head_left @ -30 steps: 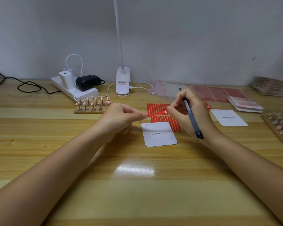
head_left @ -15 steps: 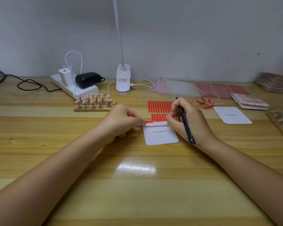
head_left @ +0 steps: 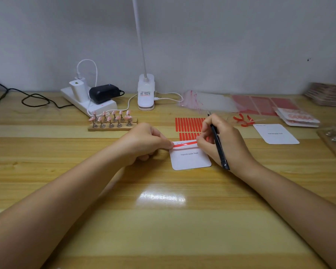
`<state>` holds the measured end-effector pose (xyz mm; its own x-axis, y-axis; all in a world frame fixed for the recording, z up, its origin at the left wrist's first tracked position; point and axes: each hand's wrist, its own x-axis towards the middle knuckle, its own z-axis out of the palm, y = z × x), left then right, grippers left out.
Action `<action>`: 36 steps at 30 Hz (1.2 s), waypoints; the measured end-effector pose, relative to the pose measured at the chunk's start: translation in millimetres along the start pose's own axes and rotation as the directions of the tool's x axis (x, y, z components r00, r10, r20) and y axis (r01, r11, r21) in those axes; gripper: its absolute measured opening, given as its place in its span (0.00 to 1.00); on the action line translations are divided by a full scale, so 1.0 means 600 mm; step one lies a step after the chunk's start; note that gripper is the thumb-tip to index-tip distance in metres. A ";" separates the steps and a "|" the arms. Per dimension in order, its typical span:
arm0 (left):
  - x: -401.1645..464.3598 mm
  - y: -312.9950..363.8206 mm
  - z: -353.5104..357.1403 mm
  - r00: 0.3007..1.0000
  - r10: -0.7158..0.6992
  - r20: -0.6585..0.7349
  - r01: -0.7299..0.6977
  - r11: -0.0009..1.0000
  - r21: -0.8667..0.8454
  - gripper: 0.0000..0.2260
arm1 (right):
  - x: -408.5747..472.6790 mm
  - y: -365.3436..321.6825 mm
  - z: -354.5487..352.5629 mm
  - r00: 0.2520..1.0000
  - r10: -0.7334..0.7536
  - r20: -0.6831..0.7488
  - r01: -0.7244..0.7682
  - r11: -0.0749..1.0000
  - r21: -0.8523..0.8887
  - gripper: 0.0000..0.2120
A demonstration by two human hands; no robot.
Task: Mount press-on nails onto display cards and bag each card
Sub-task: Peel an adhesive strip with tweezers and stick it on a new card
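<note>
red strip (head_left: 184,144): a second ago it was held in the air above the sheet of red strips (head_left: 189,125), beyond the card; now it lies low across the top edge of the white card (head_left: 190,159), just above the printed words.
left hand (head_left: 144,141): has come down and toward the card; its fingertips pinch the strip's left end at the card's upper left corner.
right hand (head_left: 221,140): has dropped with it; its grip is on the strip's right end at the card's upper right, the black tweezers (head_left: 218,142) lower against the palm.
</note>
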<state>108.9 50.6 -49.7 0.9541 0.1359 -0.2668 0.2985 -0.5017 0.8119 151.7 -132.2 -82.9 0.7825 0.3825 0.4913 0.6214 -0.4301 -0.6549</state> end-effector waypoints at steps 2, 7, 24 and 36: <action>0.001 0.004 -0.002 1.000 -0.016 0.015 0.016 0.999 0.030 0.06 | 0.000 0.001 0.001 1.000 0.000 -0.006 0.000 1.000 0.002 0.16; 0.004 0.008 -0.003 0.998 -0.053 0.022 0.052 0.998 0.042 0.06 | -0.001 0.002 0.000 1.000 -0.006 0.004 0.006 1.000 -0.003 0.16; 0.015 0.020 -0.001 0.993 -0.114 0.028 0.110 0.985 0.130 0.06 | -0.003 -0.002 -0.002 0.999 0.021 0.036 -0.018 0.996 -0.082 0.16; 0.017 0.036 -0.002 0.979 -0.193 0.060 0.181 0.970 0.164 0.12 | -0.008 -0.014 -0.005 0.997 -0.013 0.072 0.023 0.990 -0.137 0.15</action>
<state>125.0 42.2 -34.4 0.8756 0.1784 -0.4488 0.4579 -0.6023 0.6539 143.2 -133.0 -77.9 0.7695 0.4458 0.4572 0.6386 -0.5294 -0.5586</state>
